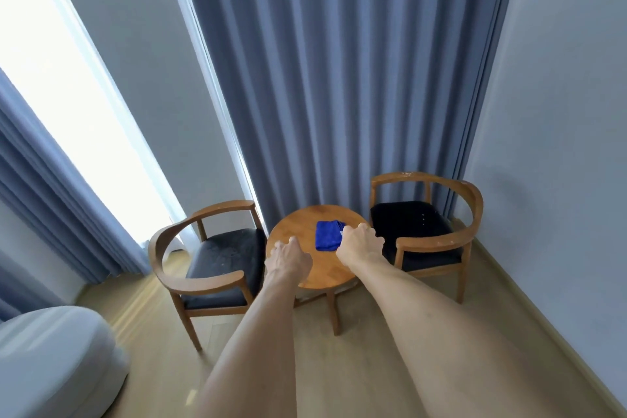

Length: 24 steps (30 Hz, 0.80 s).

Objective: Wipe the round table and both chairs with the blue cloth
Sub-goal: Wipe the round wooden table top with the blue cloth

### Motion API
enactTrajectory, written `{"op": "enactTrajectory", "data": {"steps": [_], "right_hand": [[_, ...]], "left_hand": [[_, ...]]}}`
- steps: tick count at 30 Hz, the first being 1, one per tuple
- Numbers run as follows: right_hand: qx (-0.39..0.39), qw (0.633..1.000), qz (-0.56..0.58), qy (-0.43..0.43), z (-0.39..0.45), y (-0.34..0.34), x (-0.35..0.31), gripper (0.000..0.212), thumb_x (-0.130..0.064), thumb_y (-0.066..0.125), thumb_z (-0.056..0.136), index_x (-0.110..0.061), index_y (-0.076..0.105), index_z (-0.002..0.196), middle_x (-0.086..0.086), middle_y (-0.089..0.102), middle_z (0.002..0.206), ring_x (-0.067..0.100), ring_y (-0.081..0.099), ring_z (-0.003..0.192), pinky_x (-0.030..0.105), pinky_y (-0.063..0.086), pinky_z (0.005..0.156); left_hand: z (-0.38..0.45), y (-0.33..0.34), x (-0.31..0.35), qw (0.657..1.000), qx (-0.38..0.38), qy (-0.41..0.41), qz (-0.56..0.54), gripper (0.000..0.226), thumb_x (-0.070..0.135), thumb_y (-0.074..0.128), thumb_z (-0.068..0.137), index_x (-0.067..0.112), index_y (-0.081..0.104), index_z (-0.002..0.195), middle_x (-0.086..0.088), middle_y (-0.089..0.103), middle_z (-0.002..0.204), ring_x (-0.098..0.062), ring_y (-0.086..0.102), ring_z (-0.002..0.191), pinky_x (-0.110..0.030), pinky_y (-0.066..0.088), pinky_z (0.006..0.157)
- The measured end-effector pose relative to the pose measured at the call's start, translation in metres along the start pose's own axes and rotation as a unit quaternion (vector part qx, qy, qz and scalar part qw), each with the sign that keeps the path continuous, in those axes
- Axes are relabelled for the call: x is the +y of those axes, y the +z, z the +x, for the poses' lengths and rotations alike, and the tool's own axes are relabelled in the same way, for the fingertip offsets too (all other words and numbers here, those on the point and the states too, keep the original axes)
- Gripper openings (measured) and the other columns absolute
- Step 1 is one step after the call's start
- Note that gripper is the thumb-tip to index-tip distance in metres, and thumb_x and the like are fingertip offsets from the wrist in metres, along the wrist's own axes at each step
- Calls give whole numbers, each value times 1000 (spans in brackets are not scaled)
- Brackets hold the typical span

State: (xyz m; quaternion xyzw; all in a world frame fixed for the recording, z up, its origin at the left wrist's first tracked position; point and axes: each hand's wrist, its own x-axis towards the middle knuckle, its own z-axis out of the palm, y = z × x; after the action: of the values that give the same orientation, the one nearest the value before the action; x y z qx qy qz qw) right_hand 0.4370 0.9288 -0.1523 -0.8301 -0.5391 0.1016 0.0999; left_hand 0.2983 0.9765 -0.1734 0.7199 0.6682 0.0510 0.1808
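room: corner with a wood floor, pale wall on the right, blue curtains behind, bright window on the left
near left: rounded white bed corner, blurred
arms: both bare and stretched forward over the floor toward the surface
left hand: over the left edge of the surface, fingers loosely curled, nothing in it; cannot tell if it touches the wood
right hand: at the right edge of the cloth, fingers bent down at that edge; contact likely, a real grip not confirmed
surface: small round wooden table on crossed legs, between the two chairs
cloth: blue, folded, lying flat on the surface, right of centre
left chair: wooden curved arms, dark seat, just beside the surface
right chair: same build, black seat, close to the wall and curtains
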Motion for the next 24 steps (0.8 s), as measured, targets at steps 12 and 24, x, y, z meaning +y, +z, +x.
{"op": "enactTrajectory", "data": {"steps": [12, 24], "right_hand": [[-38, 998, -28, 42, 268, 37, -1, 30, -25, 58, 92, -18, 58, 121, 9, 55, 122, 28, 52, 115, 38, 46, 87], [-77, 997, -29, 8, 551, 110, -34, 29, -21, 55, 93, -16, 57, 121, 9, 56, 122, 26, 54, 114, 39, 46, 93]], "left_hand": [[249, 24, 63, 998, -57, 7, 11, 36, 20, 45, 93, 15, 49, 128, -10, 49, 128, -29, 52, 113, -42, 48, 93], [525, 63, 86, 997, -78, -27, 1, 47, 25, 46, 94, 15, 42, 140, -13, 47, 138, -31, 51, 120, -45, 49, 94]]}}
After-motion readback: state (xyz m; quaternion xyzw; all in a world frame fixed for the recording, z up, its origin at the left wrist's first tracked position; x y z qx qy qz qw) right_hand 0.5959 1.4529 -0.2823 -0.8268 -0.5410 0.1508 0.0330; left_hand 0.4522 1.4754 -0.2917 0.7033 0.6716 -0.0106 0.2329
